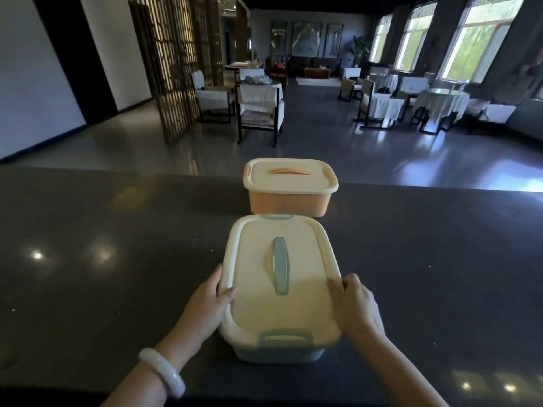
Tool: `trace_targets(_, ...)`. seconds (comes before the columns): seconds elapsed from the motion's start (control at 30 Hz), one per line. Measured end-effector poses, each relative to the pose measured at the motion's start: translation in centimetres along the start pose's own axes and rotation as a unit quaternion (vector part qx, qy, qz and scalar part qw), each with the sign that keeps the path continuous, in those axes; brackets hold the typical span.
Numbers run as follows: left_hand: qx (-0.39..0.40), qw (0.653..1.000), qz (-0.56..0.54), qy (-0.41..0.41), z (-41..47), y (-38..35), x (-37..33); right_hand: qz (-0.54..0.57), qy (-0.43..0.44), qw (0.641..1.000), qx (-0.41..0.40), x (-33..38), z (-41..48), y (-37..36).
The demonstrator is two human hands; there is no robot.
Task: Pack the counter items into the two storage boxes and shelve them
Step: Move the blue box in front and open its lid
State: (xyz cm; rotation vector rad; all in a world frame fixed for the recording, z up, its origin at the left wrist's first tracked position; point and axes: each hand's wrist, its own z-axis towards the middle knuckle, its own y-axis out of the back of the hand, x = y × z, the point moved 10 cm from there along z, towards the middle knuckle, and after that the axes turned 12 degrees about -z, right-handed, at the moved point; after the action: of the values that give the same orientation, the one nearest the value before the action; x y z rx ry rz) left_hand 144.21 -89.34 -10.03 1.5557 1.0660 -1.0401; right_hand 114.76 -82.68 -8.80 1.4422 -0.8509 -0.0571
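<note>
On the dark counter [117, 259], the blue box [279, 352] sits near, its cream lid [282, 277] on. The left hand [207, 304] and right hand [357, 304] grip the lid's two sides, fingers curled over the rim. The closed orange box [289, 204] stands just beyond it.
</note>
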Motion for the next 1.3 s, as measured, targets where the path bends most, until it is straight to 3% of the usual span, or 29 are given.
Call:
trace_targets(0.37,-0.102,0.994,-0.026,0.008,-2.8,11.4,1.8,0.008,0.067,0.997,0.042,9.6,-4.4,-5.9)
trace_targets(0.67,-0.064,0.998,0.0,0.015,-1.8,17.6,3.9,-0.003,0.052,0.998,0.024,15.1,-7.2,-8.6)
trace_targets(0.77,-0.025,0.997,0.072,0.011,-1.3,18.2,4.0,0.011,0.033,0.999,0.01,15.1,-7.7,-9.1)
trace_targets(0.83,-0.033,0.981,0.193,-0.01,-1.1,18.5,3.1,0.003,0.076,0.996,-0.042,15.5,-8.5,-8.0)
trace_targets(0.9,-0.046,0.952,0.287,-0.092,-1.0,18.5,0.9,-0.004,0.173,0.979,-0.111,17.3,-10.3,-6.6)
trace_targets(0.97,-0.016,0.933,0.325,-0.154,-0.5,17.1,-0.3,0.016,0.278,0.956,-0.092,19.2,-12.6,-6.9)
trace_targets(1.07,0.04,0.915,0.361,-0.178,0.6,14.8,0.2,0.001,0.373,0.927,-0.033,20.1,-15.0,-9.6)
trace_targets(1.3,0.052,0.919,0.34,-0.191,1.0,14.1,1.0,0.012,0.372,0.927,-0.046,19.2,-15.4,-10.7)
